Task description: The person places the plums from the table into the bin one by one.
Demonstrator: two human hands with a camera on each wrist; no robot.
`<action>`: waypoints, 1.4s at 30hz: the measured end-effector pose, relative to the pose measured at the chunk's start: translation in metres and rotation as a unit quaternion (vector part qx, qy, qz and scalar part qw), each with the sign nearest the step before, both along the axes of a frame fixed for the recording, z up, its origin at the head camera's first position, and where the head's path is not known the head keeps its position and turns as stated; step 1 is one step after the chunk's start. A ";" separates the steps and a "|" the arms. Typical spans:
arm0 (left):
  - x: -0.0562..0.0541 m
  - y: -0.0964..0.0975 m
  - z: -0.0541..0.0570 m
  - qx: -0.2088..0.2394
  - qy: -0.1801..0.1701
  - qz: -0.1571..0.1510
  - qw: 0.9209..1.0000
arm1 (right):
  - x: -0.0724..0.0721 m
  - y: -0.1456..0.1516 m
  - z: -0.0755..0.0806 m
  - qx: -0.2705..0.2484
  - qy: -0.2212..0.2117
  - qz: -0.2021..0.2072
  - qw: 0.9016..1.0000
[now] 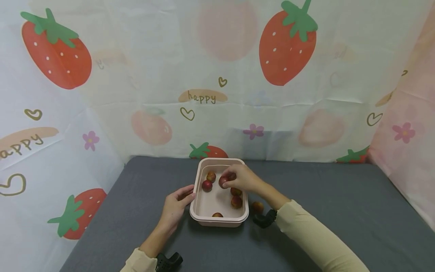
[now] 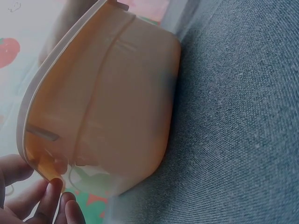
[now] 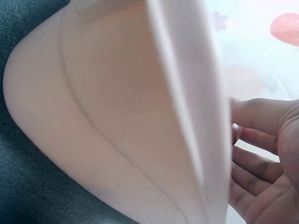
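A pale pink plastic box (image 1: 217,221) stands on the cloth-covered table with several plums inside. My right hand (image 1: 242,178) reaches over its right rim and pinches a reddish plum (image 1: 223,182) between thumb and fingers. In the right wrist view the rim hides most of that plum. My left hand (image 1: 176,204) holds the box at its left rim; in the left wrist view its fingers (image 2: 49,200) bend at the rim's edge. Two plums (image 1: 207,185) lie in the left part of the box, others (image 1: 236,202) by the right wall, one (image 1: 217,215) at the near end.
One plum (image 1: 257,207) lies on the grey tablecloth (image 1: 306,196) outside the box, beside the right wrist's black camera (image 1: 265,219). Behind the table hangs a strawberry-print cloth (image 1: 153,75), which also runs along both sides.
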State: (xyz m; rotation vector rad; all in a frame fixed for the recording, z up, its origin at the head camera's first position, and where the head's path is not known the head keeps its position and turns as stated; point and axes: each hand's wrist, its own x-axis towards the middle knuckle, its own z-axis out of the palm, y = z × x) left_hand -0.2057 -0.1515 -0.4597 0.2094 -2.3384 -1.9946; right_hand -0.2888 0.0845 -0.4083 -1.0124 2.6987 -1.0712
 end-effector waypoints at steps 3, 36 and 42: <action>0.000 0.000 -0.001 -0.001 0.000 -0.001 1.000 | -0.002 -0.002 -0.003 0.006 -0.008 0.002 1.000; -0.004 0.000 -0.002 -0.006 -0.007 0.004 1.000 | -0.006 -0.014 -0.013 0.093 0.012 -0.019 0.995; -0.004 0.000 -0.002 -0.008 -0.009 0.006 1.000 | -0.005 -0.014 -0.013 0.091 0.008 -0.021 0.996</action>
